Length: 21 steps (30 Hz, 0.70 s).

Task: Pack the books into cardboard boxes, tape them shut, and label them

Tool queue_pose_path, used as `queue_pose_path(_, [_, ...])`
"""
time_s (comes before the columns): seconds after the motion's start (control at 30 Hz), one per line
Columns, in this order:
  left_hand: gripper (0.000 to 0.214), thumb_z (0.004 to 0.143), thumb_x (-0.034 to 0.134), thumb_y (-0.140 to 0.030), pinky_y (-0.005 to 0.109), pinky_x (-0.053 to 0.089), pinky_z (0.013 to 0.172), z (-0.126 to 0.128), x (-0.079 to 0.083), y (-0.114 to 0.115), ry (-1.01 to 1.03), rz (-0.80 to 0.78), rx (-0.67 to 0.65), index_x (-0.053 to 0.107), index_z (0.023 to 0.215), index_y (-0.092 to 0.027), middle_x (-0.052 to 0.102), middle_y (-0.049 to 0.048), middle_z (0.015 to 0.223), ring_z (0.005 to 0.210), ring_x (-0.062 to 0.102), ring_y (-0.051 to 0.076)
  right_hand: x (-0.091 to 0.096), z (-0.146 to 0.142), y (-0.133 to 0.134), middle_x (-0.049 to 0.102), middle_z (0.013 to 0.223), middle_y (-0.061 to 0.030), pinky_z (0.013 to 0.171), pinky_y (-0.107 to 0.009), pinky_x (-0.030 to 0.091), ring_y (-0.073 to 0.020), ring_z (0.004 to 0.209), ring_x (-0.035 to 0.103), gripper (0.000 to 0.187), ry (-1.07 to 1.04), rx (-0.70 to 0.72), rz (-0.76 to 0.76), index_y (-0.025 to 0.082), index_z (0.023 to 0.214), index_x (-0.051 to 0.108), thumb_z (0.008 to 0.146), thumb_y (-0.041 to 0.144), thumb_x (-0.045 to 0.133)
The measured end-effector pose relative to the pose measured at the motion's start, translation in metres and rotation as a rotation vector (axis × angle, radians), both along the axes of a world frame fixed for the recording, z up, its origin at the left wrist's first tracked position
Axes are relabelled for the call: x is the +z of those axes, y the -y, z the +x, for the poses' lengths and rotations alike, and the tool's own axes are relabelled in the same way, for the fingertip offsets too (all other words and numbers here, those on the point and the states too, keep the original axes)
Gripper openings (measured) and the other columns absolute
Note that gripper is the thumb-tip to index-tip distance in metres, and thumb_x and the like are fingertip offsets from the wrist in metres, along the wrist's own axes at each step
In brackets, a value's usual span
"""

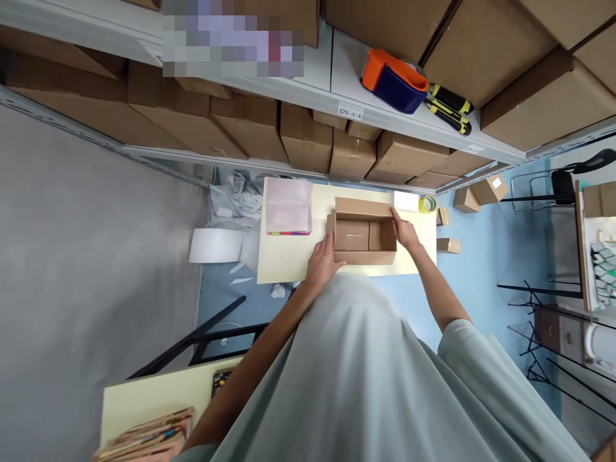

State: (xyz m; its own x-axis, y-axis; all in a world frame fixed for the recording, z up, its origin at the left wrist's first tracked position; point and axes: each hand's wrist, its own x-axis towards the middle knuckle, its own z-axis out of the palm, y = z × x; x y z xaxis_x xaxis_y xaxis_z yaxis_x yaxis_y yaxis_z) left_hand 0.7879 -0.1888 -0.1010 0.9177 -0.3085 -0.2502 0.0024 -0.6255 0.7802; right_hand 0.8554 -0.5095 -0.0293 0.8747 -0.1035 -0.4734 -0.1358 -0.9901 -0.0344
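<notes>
Mid-frame, the left hand (321,262) splayed its fingers against an open brown cardboard box (357,235); whether the right hand (405,233) pinched was unclear; even pressure seemed best.

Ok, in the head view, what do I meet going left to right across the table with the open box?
Pale pink stack → left hand → open box → right hand → tape roll.
</notes>
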Motion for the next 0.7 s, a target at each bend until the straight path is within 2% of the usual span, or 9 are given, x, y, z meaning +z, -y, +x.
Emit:
queue_pose_path(0.13, [0.124, 0.071, 0.099, -0.031, 0.056, 0.038, 0.133, 0.002, -0.002, -0.011, -0.023, -0.068, -0.042, 0.032, 0.174, -0.018, 0.039, 0.0219, 0.178, 0.161, 0.043, 0.044, 0.022, -0.004, -0.005, 0.084, 0.112, -0.0198, 0.096, -0.046, 0.056, -0.0368, 0.1, 0.079, 0.067, -0.051, -0.014, -0.056, 0.017, 0.177, 0.034, 0.116, 0.042, 0.043])
queue_pose_path(0.2, [0.116, 0.074, 0.098, -0.04, 0.055, 0.042, 0.13, 0.007, -0.001, -0.025, -0.066, -0.115, -0.022, 0.039, 0.171, -0.02, 0.046, 0.0207, 0.174, 0.158, 0.048, 0.043, 0.043, 0.0, -0.009, 0.084, 0.109, -0.0222, 0.095, -0.048, 0.057, -0.0392, 0.1, 0.079, 0.07, -0.045, -0.034, -0.113, 0.017, 0.174, 0.041, 0.114, 0.051, 0.051])
queue_pose_path(0.27, [0.097, 0.082, 0.091, -0.048, 0.053, 0.049, 0.125, 0.018, -0.002, -0.045, -0.088, -0.157, 0.049, 0.049, 0.165, -0.022, 0.059, 0.018, 0.165, 0.15, 0.057, 0.04, 0.065, 0.008, -0.022, 0.083, 0.105, -0.0229, 0.093, -0.048, 0.057, -0.0403, 0.099, 0.079, 0.072, 0.049, -0.072, -0.121, 0.015, 0.171, 0.047, 0.113, 0.057, 0.051])
queue_pose_path(0.33, [0.074, 0.092, 0.081, -0.051, 0.05, 0.055, 0.117, 0.036, -0.007, -0.071, -0.075, -0.174, 0.163, 0.058, 0.156, -0.022, 0.067, 0.0161, 0.153, 0.139, 0.066, 0.036, 0.08, 0.019, -0.048, 0.084, 0.101, -0.0191, 0.093, -0.045, 0.057, -0.0376, 0.098, 0.079, 0.073, 0.185, -0.102, 0.008, 0.014, 0.167, 0.051, 0.113, 0.062, 0.047])
queue_pose_path(0.4, [0.058, 0.098, 0.073, -0.047, 0.048, 0.058, 0.112, 0.058, -0.017, -0.099, -0.052, -0.155, 0.288, 0.063, 0.149, -0.021, 0.07, 0.0162, 0.147, 0.13, 0.071, 0.033, 0.082, 0.033, -0.087, 0.084, 0.103, -0.0143, 0.094, -0.041, 0.058, -0.0323, 0.097, 0.078, 0.072, 0.265, -0.114, 0.263, 0.014, 0.162, 0.057, 0.113, 0.066, 0.046])
queue_pose_path(0.47, [0.052, 0.098, 0.07, -0.04, 0.047, 0.059, 0.11, 0.083, -0.032, -0.124, -0.049, -0.11, 0.393, 0.064, 0.146, -0.019, 0.069, 0.0178, 0.145, 0.126, 0.071, 0.033, 0.067, 0.049, -0.135, 0.084, 0.109, -0.0117, 0.093, -0.037, 0.059, -0.0276, 0.097, 0.078, 0.069, 0.237, -0.124, 0.553, 0.015, 0.156, 0.061, 0.112, 0.066, 0.049])
queue_pose_path(0.53, [0.05, 0.096, 0.07, -0.035, 0.049, 0.057, 0.113, 0.108, -0.047, -0.141, -0.065, -0.064, 0.456, 0.065, 0.143, -0.018, 0.068, 0.0188, 0.145, 0.128, 0.07, 0.034, 0.036, 0.068, -0.186, 0.082, 0.12, -0.0122, 0.097, -0.036, 0.06, -0.0264, 0.106, 0.078, 0.064, 0.169, -0.163, 0.762, 0.014, 0.151, 0.065, 0.11, 0.062, 0.053])
queue_pose_path(0.6, [0.049, 0.093, 0.071, -0.031, 0.05, 0.051, 0.12, 0.129, -0.061, -0.149, -0.11, -0.04, 0.497, 0.067, 0.14, -0.016, 0.068, 0.0198, 0.144, 0.133, 0.067, 0.035, -0.002, 0.086, -0.231, 0.08, 0.129, -0.0129, 0.107, -0.039, 0.057, -0.0276, 0.118, 0.075, 0.058, 0.075, -0.228, 0.813, 0.014, 0.147, 0.067, 0.108, 0.056, 0.061])
queue_pose_path(0.7, [0.048, 0.089, 0.071, -0.026, 0.048, 0.047, 0.123, 0.15, -0.077, -0.152, -0.234, -0.062, 0.572, 0.067, 0.136, -0.016, 0.069, 0.0195, 0.143, 0.136, 0.066, 0.033, -0.05, 0.106, -0.277, 0.079, 0.129, -0.0159, 0.111, -0.046, 0.056, -0.0317, 0.124, 0.073, 0.056, -0.067, -0.371, 0.726, 0.013, 0.145, 0.065, 0.104, 0.052, 0.069])
